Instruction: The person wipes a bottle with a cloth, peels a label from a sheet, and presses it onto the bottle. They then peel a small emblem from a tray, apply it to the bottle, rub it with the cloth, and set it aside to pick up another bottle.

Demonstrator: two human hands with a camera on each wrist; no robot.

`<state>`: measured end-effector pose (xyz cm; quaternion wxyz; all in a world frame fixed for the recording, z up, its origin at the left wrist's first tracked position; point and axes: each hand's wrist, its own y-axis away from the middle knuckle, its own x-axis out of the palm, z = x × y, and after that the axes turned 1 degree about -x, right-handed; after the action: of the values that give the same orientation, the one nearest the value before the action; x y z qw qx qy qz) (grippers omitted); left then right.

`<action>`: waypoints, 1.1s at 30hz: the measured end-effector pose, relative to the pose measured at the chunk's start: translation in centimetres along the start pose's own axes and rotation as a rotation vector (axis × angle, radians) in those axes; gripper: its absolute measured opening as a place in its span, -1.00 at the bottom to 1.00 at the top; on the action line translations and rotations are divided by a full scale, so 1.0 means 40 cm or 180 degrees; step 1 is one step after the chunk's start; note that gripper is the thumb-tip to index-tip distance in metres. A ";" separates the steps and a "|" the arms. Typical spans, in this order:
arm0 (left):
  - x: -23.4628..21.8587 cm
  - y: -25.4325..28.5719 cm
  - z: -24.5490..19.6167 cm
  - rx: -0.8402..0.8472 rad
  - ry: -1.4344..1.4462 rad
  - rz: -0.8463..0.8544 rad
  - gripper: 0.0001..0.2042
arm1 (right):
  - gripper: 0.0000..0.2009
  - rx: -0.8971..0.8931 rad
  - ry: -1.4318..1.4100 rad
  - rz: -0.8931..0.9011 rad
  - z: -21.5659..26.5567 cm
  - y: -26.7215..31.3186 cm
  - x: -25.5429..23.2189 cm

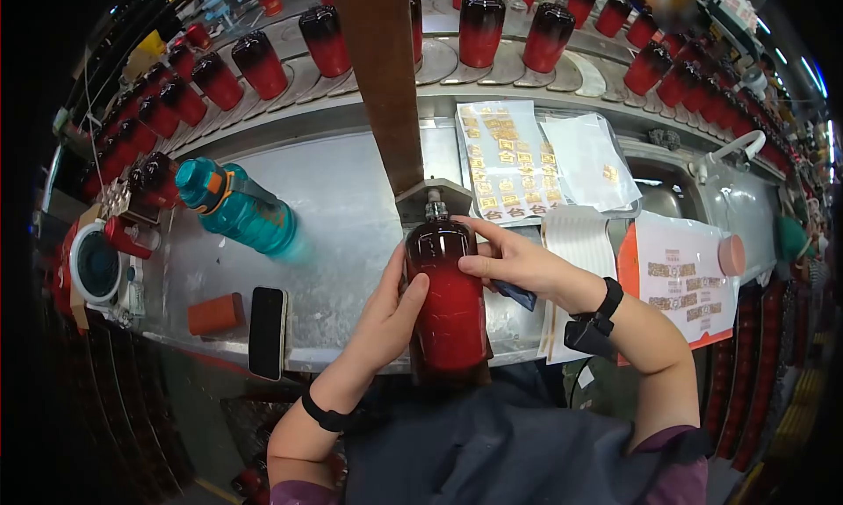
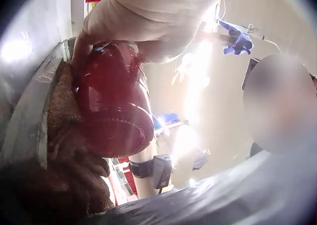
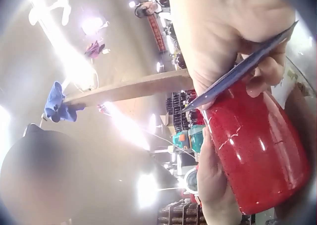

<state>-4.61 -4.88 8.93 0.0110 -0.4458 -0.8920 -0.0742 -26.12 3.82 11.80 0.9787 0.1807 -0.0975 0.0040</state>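
Observation:
A glossy bottle point(image 1: 448, 303), black at the shoulder and fading to red, lies tilted at the bench's front edge, base toward the person. My left hand point(image 1: 384, 316) grips its left side, thumb across the front. At the right shoulder, my right hand point(image 1: 527, 263) holds it with the thumb on the front. A thin dark-blue flat scraper point(image 3: 242, 69) is tucked in the right fingers. Faint wrinkled lines show on the red face point(image 3: 230, 138). The neck point(image 1: 435, 208) points at a metal bracket. Beneath the bottle is a brown cloth point(image 2: 64, 106).
A teal water bottle point(image 1: 241, 211), phone point(image 1: 267, 329) and red-brown block point(image 1: 216, 314) are on the left. Gold decal sheets point(image 1: 509, 158), white strips point(image 1: 580, 241) and a printed sheet point(image 1: 680, 281) lie right. A wooden post point(image 1: 382, 83) rises ahead, before a conveyor of bottles point(image 1: 481, 31).

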 end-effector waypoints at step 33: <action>-0.415 -0.571 -0.360 0.1247 -0.2027 -0.1712 -0.26 | -0.08 -0.0018 -0.0039 0.0338 0.096 0.222 -0.120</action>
<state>-13.48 -33.59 18.95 -0.1993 -0.1886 -0.9321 0.2363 -31.95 10.90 17.51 0.9770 0.1725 -0.1131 0.0545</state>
